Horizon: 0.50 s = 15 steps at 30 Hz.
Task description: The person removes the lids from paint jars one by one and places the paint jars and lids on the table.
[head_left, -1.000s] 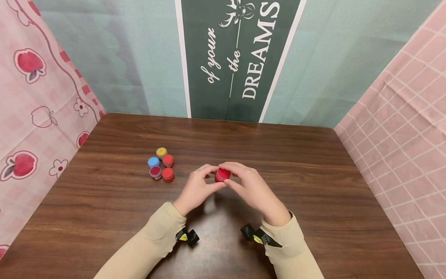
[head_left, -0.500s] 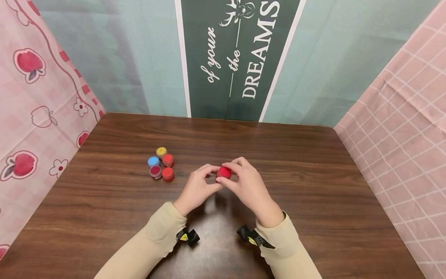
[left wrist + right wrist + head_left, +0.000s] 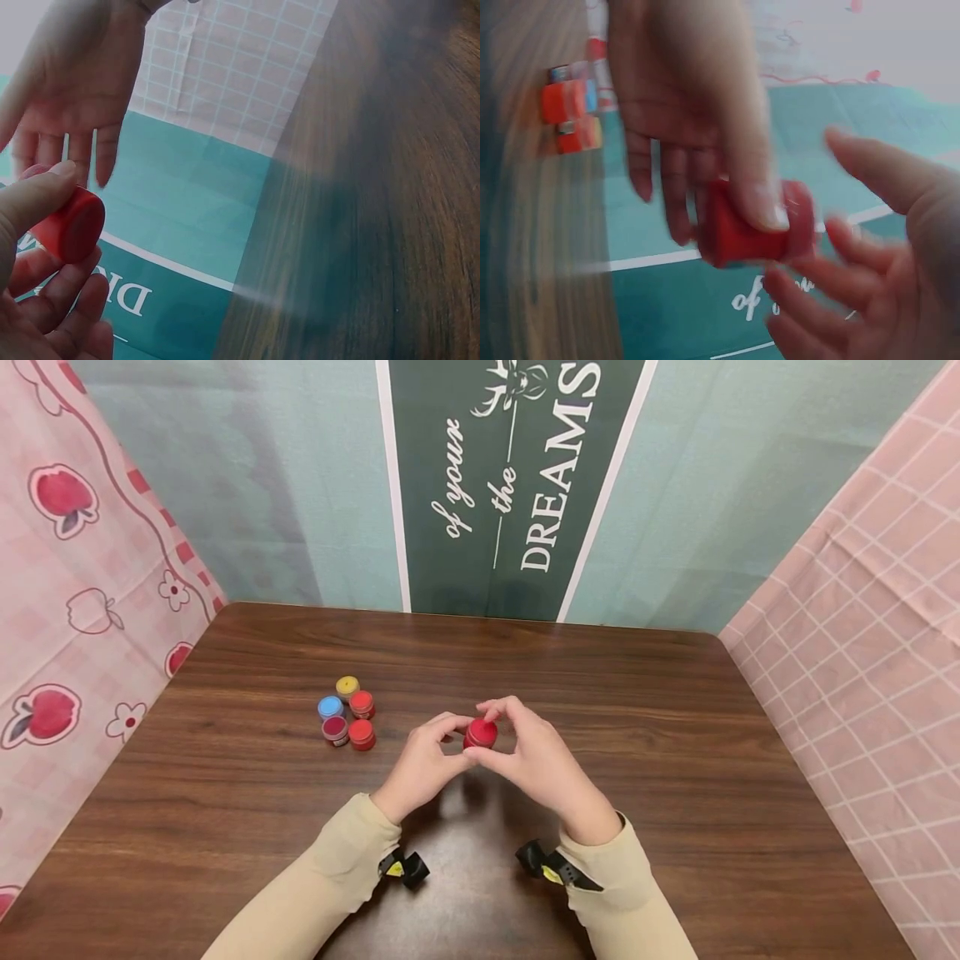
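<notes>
A small red screw-top paint jar (image 3: 480,735) is held up over the middle of the table. My left hand (image 3: 427,766) grips it between thumb and fingers; in the left wrist view the thumb lies across the red jar (image 3: 73,229). My right hand (image 3: 542,766) is at the lid end with thumb and fingers spread. In the right wrist view its thumb (image 3: 877,169) stands apart from the jar, while the fingers are close beside the lid (image 3: 799,217). That view is blurred.
Left of the hands, a cluster of similar small jars stands on the brown wooden table (image 3: 675,735): a yellow jar (image 3: 347,687), a blue jar (image 3: 330,708), a maroon jar (image 3: 335,731) and two orange-red jars (image 3: 362,735). Cloths hang behind and at both sides.
My right hand shifts left over the lid, then slightly back right as its fingers loosen and spread. My left hand keeps its grip on the jar, almost still.
</notes>
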### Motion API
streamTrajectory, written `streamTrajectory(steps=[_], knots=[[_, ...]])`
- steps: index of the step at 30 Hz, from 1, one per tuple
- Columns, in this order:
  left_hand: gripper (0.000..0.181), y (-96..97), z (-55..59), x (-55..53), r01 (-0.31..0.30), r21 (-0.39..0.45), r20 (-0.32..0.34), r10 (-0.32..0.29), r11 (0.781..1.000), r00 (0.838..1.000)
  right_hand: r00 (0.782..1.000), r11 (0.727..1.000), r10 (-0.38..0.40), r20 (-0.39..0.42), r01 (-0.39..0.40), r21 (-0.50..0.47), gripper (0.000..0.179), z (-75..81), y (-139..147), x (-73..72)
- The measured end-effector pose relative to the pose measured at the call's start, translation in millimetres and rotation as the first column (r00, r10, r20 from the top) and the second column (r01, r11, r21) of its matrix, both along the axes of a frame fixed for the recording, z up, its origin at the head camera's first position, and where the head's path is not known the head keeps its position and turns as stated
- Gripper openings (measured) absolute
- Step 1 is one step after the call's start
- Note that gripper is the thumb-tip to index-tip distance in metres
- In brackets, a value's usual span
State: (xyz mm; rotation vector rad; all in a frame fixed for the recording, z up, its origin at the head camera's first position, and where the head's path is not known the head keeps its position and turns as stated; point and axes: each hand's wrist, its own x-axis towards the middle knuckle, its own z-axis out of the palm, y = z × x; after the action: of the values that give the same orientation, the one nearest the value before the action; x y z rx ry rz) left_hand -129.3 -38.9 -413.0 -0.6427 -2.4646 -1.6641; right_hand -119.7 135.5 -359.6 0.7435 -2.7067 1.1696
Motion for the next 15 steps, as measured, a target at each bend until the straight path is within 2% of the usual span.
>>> streamTrajectory(steps=[3, 6, 10, 13, 15], knots=[[0.031, 0.3, -0.7, 0.0, -0.003, 0.004, 0.003, 0.003, 1.0, 1.0, 0.994, 0.992, -0.105, -0.021, 0.107, 0.063, 0.043, -3.7, -6, 0.3], [0.031, 0.6, -0.9, -0.2, 0.0, -0.001, -0.001, 0.0, 1.0, 1.0, 0.992, 0.99, -0.115, -0.048, 0.118, 0.071, 0.037, -4.6, -8, 0.9], [0.032, -0.3, 0.3, -0.5, -0.007, 0.005, 0.005, 0.007, 1.0, 1.0, 0.999, 1.0, -0.01, -0.048, 0.011, 0.016, 0.037, -2.6, -4, 0.2], [0.034, -1.8, 1.7, -0.8, -0.01, 0.007, -0.003, 0.01, 1.0, 1.0, 0.996, 0.996, 0.083, -0.009, -0.083, -0.023, 0.044, -0.7, 0, -1.0], [0.035, -2.5, 2.5, -1.2, -0.007, 0.008, -0.008, 0.007, 1.0, 1.0, 0.993, 0.993, 0.116, 0.014, -0.115, -0.036, 0.051, 0.3, 3, -1.3]])
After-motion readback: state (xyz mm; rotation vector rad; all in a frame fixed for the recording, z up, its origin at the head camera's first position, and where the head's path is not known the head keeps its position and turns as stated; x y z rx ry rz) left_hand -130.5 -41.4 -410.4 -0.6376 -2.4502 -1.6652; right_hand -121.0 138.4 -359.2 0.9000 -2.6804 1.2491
